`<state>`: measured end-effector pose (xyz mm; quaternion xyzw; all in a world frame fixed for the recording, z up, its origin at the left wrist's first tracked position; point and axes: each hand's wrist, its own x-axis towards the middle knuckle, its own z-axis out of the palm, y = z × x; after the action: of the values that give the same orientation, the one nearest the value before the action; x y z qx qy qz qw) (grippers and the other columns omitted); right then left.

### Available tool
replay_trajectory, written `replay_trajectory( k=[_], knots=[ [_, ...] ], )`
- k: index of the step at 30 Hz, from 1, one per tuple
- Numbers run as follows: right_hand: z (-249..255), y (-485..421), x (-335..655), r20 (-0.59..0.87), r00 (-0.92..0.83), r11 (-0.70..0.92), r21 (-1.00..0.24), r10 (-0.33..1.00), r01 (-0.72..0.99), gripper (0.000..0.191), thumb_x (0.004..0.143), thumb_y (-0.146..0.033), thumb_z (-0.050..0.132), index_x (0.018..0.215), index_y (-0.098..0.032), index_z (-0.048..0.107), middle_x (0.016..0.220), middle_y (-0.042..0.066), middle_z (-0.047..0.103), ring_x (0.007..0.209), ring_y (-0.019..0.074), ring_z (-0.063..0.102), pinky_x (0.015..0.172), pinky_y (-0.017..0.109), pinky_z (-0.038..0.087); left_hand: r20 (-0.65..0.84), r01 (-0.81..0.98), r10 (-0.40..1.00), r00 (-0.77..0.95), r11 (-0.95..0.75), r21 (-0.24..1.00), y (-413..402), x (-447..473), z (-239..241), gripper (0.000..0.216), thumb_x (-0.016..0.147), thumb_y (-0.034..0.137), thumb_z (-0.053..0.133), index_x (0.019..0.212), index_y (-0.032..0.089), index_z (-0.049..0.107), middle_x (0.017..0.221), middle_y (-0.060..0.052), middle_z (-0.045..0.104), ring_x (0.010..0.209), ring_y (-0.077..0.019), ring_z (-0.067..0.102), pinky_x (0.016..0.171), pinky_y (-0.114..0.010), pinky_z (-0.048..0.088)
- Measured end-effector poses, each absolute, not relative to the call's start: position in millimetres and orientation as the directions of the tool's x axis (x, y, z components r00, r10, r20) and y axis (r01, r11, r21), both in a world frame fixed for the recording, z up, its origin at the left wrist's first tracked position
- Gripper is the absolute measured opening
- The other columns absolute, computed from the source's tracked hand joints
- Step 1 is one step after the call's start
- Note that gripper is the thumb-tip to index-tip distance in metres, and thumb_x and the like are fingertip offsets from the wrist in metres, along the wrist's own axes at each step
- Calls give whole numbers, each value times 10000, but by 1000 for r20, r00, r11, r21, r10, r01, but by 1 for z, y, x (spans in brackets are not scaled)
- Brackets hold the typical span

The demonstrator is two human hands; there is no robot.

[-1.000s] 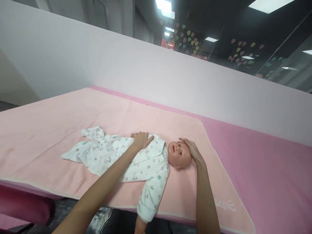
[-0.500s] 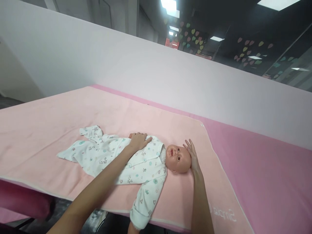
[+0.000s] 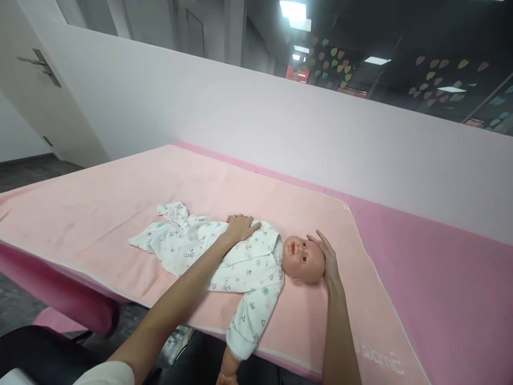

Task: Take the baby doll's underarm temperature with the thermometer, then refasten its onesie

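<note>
A baby doll lies on its back on a pink blanket, its head toward the right. It is dressed in a white printed sleepsuit. My left hand rests flat on the doll's chest, on the far side, fingers stretched out. Against the top of the doll's bald head lies my right hand, fingers spread and curving along it. One sleeved arm of the doll hangs over the near edge of the table, with its bare hand poking out.
The blanket covers a pink padded surface. Behind it stands a white wall with a dark window bearing heart stickers. A door with a handle is at the left. A black chair is at the lower left.
The view has swung a little to the left, so the scene sits further right and the door handle shows. Both hands stay in the same places on the doll.
</note>
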<state>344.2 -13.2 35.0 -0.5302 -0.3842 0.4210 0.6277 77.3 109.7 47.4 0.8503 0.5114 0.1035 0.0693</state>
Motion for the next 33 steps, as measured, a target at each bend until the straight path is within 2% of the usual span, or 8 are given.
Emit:
replay_trajectory(
  k=[5,12,17,20,25,29,31,33],
  knots=[
    [35,-12,344,34,324,75,-991,945,-114,498,703,-474,617,1111,-190,587,995,62,684,969,242,615,910,396,442,100,851,878,469,-479,216,113,77,46,565,865,542,219,871,142,618,929,-122,658,915,-258,565,844,-376,356],
    [39,-14,341,76,351,126,-985,933,-121,620,711,-472,613,1250,-198,475,1094,82,649,1043,228,584,928,380,429,67,855,880,470,-473,213,115,76,47,596,855,575,200,901,145,610,938,-130,656,907,-276,573,791,-384,379],
    [40,-15,341,43,319,90,-987,947,-133,545,710,-481,607,1157,-175,551,1008,77,679,954,236,622,872,376,463,58,859,890,452,-452,241,114,76,46,591,846,586,213,895,156,615,937,-131,658,913,-285,578,799,-406,382],
    [39,-14,341,47,324,93,-987,945,-128,519,704,-484,610,1117,-171,579,1016,80,677,959,240,620,868,370,465,73,841,891,449,-449,302,116,76,44,542,847,571,249,985,181,600,1026,-111,650,985,-278,566,868,-424,358],
    [40,-15,340,52,329,100,-986,943,-131,503,697,-481,619,1086,-163,597,1010,91,678,966,255,618,884,389,454,217,733,882,418,-469,492,113,74,50,420,853,462,358,1165,223,505,1164,-45,602,1064,-211,543,987,-390,288],
    [42,-15,339,58,340,107,-986,939,-127,502,694,-484,621,1080,-164,606,1015,92,678,982,264,611,894,401,450,440,628,858,264,-499,597,78,74,68,329,896,394,314,1054,222,546,1060,-25,627,964,-180,563,862,-321,384],
    [42,-15,338,62,342,110,-986,938,-122,489,696,-480,620,1071,-167,612,1021,88,677,988,262,608,898,400,448,528,647,819,223,-530,548,48,76,72,308,905,376,314,911,204,569,901,-33,625,872,-182,551,810,-319,393],
    [42,-15,338,67,342,113,-987,937,-117,469,700,-470,617,1058,-167,616,1020,85,677,986,259,608,901,398,445,554,704,784,280,-560,437,18,78,67,278,900,352,342,846,199,567,818,-37,585,805,-183,526,768,-326,389]
  ],
)
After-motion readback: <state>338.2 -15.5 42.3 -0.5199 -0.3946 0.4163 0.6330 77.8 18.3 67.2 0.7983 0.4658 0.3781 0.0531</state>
